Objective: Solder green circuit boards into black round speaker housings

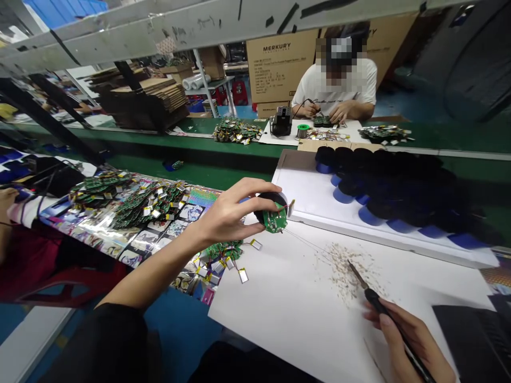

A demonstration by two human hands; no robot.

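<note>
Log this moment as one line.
left hand: black disc with green circuit board; right hand: soldering iron; nearby: pile of circuit boards

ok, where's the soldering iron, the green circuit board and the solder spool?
soldering iron (375, 299): head view, black handle
green circuit board (276, 219): head view, board's green face
solder spool (303, 127): head view, green top, by the person opposite

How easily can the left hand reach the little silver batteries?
Probably easily: the left hand is just above the little silver batteries, with nothing between them, though it is holding a round black part.
</note>
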